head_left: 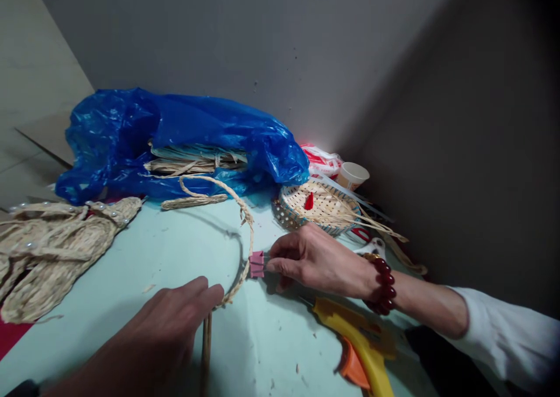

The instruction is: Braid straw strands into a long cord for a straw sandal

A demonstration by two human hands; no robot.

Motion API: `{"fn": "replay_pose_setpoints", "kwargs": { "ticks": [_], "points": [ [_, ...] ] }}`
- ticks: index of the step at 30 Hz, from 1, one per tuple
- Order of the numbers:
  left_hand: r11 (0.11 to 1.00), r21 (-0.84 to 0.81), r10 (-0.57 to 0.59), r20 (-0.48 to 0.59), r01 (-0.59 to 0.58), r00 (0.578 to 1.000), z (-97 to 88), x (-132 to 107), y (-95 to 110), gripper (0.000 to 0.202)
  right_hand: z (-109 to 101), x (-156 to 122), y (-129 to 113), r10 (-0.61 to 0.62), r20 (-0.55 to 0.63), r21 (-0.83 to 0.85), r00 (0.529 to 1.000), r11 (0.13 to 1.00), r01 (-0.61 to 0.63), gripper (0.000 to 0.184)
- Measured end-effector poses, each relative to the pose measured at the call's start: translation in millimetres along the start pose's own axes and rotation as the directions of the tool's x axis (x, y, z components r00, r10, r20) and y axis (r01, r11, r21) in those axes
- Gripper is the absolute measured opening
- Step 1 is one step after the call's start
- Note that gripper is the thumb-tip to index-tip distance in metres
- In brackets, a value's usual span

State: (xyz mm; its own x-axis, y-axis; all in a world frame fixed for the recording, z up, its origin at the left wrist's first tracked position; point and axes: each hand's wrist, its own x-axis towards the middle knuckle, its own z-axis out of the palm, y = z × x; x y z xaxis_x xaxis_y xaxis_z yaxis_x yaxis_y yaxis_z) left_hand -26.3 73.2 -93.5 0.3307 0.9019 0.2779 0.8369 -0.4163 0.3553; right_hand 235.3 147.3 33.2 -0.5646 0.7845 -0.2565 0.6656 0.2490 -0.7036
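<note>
A braided straw cord (245, 213) curves up from the table in an open loop. My left hand (181, 312) is closed around its lower end, and loose strands hang below the fingers. A pink binder clip (256, 264) sits against the cord's right side. Its wire handles are pinched between the thumb and fingers of my right hand (301, 257), which wears a dark red bead bracelet (385, 286) on the wrist. Whether the clip's jaws grip the cord is hard to make out.
Behind lies a blue plastic bag (219, 117) with straw bundles (196, 163). Woven straw slippers (65, 251) lie at left. A shallow woven basket (324, 201) and a paper cup (352, 175) stand at back right, near the wall. A yellow glue gun (354, 333) lies below my right hand.
</note>
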Motion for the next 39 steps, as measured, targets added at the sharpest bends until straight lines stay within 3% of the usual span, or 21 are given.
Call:
{"fn": "replay_pose_setpoints", "kwargs": {
  "ticks": [6, 11, 14, 16, 17, 19, 21, 23, 25, 28, 32, 34, 36, 39],
  "points": [
    [0.984, 0.107, 0.148, -0.077, -0.139, 0.986, 1.5, 3, 1, 0.055, 0, 3, -2, -0.018, 0.01, -0.061, 1.0, 0.998, 0.019, 0.023],
    [0.986, 0.093, 0.145, -0.078, -0.137, 0.986, -4.0, 4, 7, 0.048, 1, 9, -3, -0.03, 0.001, -0.225, 1.0, 0.974, 0.03, 0.022],
    [0.997, 0.042, 0.066, -0.02, -0.065, 0.998, -15.9, 12, 15, 0.046, -2, 9, -2, -0.004, 0.062, -0.169, 0.998, 0.986, 0.015, 0.022],
    [0.999, -0.039, -0.005, 0.12, 0.009, 0.993, -30.2, 24, 24, 0.041, -3, 7, -3, 0.018, 0.067, -0.121, 0.998, 0.993, -0.01, 0.023],
    [0.993, -0.109, -0.023, 0.263, 0.053, 0.965, -38.4, 30, 30, 0.032, -2, 5, -4, 0.024, 0.055, -0.102, 0.998, 0.995, -0.018, 0.024],
    [0.955, -0.262, 0.024, 0.537, 0.14, 0.843, -53.2, 41, 44, 0.023, 2, 0, -6, 0.028, 0.012, -0.076, 1.0, 0.997, -0.027, 0.022],
    [0.83, -0.418, -0.02, 0.638, 0.368, 0.77, -61.0, 44, 56, 0.024, 11, -5, -8, 0.03, -0.048, -0.1, 0.998, 0.994, -0.034, 0.022],
    [0.641, -0.514, -0.059, 0.708, 0.57, 0.704, -60.0, 39, 65, 0.023, 24, -9, -11, 0.026, -0.138, -0.198, 0.99, 0.979, -0.053, 0.023],
    [0.48, -0.557, -0.063, 0.748, 0.677, 0.66, -53.0, 29, 70, 0.024, 39, -13, -13, 0.017, -0.237, -0.304, 0.971, 0.949, -0.09, 0.027],
    [0.368, -0.611, -0.082, 0.73, 0.701, 0.679, -43.7, 14, 73, 0.026, 57, -21, -17, 0.019, -0.345, -0.386, 0.938, 0.908, -0.161, 0.031],
    [0.322, -0.659, -0.095, 0.692, 0.68, 0.715, -47.1, 0, 76, 0.025, 75, -45, -31, 0.006, -0.458, -0.482, 0.889, 0.839, -0.254, 0.04],
    [0.289, -0.676, -0.101, 0.682, 0.677, 0.724, -51.5, -5, 79, 0.025, 85, -62, -42, -0.021, -0.514, -0.502, 0.857, 0.818, -0.282, 0.03],
    [0.246, -0.692, -0.097, 0.679, 0.679, 0.728, -53.2, -8, 82, 0.025, 99, -77, -51, -0.002, -0.504, -0.425, 0.864, 0.872, -0.245, 0.021],
    [0.203, -0.707, -0.1, 0.673, 0.678, 0.732, -48.5, -10, 86, 0.027, 122, -90, -56, 0.044, -0.378, -0.109, 0.925, 0.99, -0.091, 0.024]
  ]
}}
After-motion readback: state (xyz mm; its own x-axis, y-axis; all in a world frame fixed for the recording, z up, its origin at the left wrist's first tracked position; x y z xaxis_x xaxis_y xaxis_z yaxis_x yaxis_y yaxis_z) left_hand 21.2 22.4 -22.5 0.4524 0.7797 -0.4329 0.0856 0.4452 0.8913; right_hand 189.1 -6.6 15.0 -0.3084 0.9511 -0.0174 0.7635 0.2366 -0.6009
